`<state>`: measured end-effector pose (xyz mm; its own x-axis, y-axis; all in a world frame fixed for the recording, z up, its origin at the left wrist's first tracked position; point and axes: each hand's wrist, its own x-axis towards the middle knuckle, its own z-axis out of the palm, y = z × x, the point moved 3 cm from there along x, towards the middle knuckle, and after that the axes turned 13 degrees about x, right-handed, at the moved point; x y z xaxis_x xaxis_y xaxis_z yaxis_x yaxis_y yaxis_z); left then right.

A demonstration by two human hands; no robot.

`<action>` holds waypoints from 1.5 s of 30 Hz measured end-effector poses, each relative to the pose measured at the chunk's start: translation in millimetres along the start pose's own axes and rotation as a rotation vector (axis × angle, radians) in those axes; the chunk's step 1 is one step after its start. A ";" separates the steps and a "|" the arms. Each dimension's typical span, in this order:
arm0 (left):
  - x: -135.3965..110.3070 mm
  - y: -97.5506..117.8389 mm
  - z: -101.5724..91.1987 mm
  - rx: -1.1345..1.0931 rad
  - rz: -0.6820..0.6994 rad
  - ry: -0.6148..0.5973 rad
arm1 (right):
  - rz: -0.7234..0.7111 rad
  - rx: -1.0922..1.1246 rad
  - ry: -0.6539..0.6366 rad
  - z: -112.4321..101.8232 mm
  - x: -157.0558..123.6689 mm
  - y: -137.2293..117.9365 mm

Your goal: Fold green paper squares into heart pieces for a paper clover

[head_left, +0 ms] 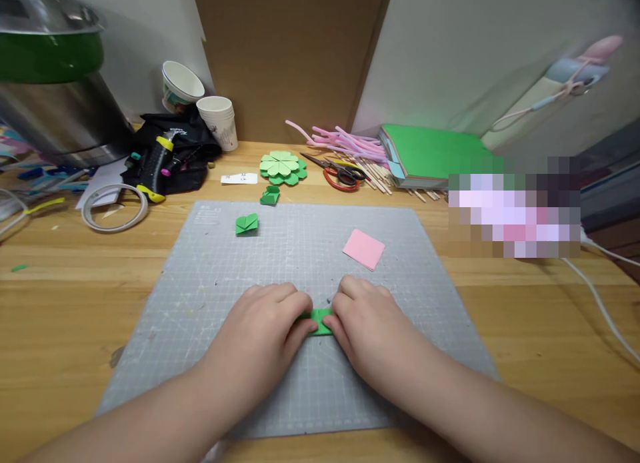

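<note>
Where the hands meet: a folded green paper (318,320) lies on the near middle of the cutting mat, with only its centre showing between the fingertips.
Left hand (265,330): palm down, fingers curled together and clamped onto the paper's left end, which pins that end flat.
Right hand (367,323): closed the same way on the right end. With both ends held, the piece probably cannot slide or spring open.
Cutting mat (210,276): grey and gridded, flat on the tabletop (60,296), a firm surface directly under the pressing fingers.
Pink paper square (364,248): loose on the mat just beyond the right hand, within easy reach.
Green folded heart (247,224): on the mat's far left part, well apart from the hands. A second green piece (270,196) sits at the mat's far edge.
Green clover (283,167): beyond the mat, near the scissors (340,173) and out of the working area.
Far tabletop: pink straws (335,140) and a green sheet stack (430,153) lie to the right. Paper cups (219,120), a black pouch (170,160) and a tape roll (115,208) lie to the left.
</note>
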<state>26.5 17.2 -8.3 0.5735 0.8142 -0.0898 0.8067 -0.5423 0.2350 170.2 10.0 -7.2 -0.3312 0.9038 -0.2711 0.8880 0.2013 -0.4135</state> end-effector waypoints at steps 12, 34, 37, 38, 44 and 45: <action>-5.2 3.5 -2.7 0.083 0.199 -0.020 | 0.016 -0.010 -0.023 0.2 1.0 -0.4; -11.3 18.6 -5.2 0.300 0.260 -0.033 | -0.319 0.147 0.157 -3.6 -35.1 -1.4; -13.6 19.8 -4.7 0.304 0.280 -0.036 | -0.394 0.052 0.220 5.3 -41.5 -7.5; -14.5 20.0 -4.4 0.310 0.288 -0.031 | -0.411 0.035 0.231 7.9 -41.9 -8.4; -15.8 21.0 -1.9 0.335 0.317 -0.028 | -0.442 -0.045 0.253 13.4 -37.4 -11.1; -15.7 21.4 -1.9 0.339 0.316 -0.028 | -0.439 -0.060 0.252 13.2 -36.8 -11.5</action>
<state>34.5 -6.8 -0.1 0.7989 0.5945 -0.0916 0.5898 -0.8041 -0.0747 168.0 -30.6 -3.9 -0.5963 0.7908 0.1379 0.7019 0.5970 -0.3884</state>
